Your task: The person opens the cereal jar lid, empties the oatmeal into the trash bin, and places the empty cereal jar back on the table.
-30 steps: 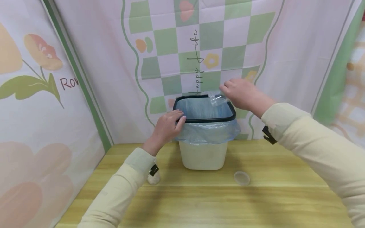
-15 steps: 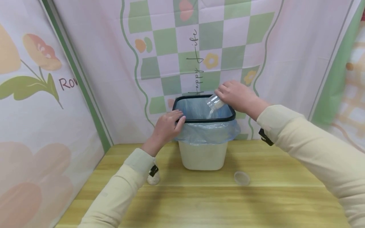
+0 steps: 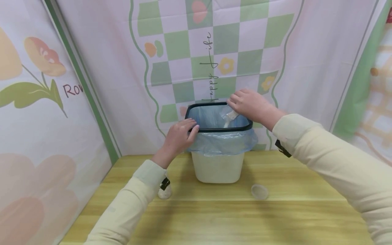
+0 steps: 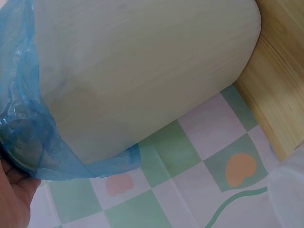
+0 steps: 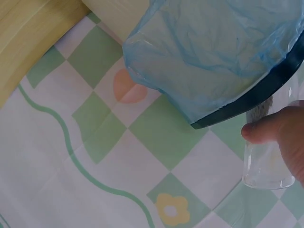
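A cream trash bin stands on the table, lined with a blue plastic bag under a dark rim. My left hand holds the rim at its near left corner. My right hand grips a clear jar, tipped mouth-down over the bin's opening. Pale, loose contents lie toward the jar's mouth and spill into the bag; their kind is unclear. In the right wrist view, the thumb presses on the jar's side, and the rim hides part of it.
A translucent round lid lies on the wooden table, right of the bin. Near my left wrist stands a small container with whitish contents, partly hidden by the sleeve. A patterned curtain hangs close behind the bin.
My right hand has moved slightly left and down, tilting the jar farther over the bin. Pale contents have begun spilling out. The left hand keeps its place on the rim.
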Motion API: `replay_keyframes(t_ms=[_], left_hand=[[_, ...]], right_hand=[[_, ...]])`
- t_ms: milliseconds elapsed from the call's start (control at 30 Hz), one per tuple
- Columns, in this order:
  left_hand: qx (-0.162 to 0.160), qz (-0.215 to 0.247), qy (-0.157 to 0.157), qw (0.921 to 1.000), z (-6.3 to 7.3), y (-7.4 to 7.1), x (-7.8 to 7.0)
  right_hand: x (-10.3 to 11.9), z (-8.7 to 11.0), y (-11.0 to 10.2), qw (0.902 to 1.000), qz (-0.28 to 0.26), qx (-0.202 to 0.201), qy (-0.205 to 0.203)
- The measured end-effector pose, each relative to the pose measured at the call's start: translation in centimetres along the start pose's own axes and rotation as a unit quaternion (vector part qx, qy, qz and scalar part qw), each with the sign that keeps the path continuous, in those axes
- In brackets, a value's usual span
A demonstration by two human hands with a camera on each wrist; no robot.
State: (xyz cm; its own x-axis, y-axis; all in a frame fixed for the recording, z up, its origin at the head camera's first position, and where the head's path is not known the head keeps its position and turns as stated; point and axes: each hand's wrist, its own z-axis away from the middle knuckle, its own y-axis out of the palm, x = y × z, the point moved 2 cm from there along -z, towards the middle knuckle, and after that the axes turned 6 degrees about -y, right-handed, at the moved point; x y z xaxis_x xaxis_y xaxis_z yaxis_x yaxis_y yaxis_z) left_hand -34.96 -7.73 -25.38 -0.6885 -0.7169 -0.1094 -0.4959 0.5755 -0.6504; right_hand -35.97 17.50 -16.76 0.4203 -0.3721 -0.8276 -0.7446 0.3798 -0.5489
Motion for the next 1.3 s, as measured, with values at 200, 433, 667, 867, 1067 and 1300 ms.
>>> replay_keyframes(t_ms=[200, 433, 667, 867, 1067, 1300], left_hand=[[-0.001, 0.003, 0.0, 1.0, 0.0, 0.1, 0.1], [0.001, -0.001, 0.001, 1.0, -0.1, 0.3, 0.2], [0.006, 0.0, -0.001, 1.0, 0.0, 0.1, 0.2], [0.01, -0.005, -0.002, 0.9999, -0.1, 0.1, 0.3], [0.006, -0.006, 0.002, 1.0, -0.1, 0.3, 0.4], [-0.004, -0.009, 0.008, 0.9999, -0.2, 0.4, 0.5]], right_hand=[[0.3, -0.3, 0.0, 0.9996, 0.018, 0.008, -0.02], [0.5, -0.6, 0.0, 0.9985, 0.044, -0.005, -0.033], [0.8, -1.2, -0.2, 0.9943, 0.09, -0.008, -0.056], [1.0, -1.5, -0.3, 0.9871, 0.138, -0.03, -0.076], [1.1, -1.8, -0.3, 0.9802, 0.161, -0.064, -0.096], [1.3, -2.2, -0.3, 0.969, 0.205, -0.074, -0.117]])
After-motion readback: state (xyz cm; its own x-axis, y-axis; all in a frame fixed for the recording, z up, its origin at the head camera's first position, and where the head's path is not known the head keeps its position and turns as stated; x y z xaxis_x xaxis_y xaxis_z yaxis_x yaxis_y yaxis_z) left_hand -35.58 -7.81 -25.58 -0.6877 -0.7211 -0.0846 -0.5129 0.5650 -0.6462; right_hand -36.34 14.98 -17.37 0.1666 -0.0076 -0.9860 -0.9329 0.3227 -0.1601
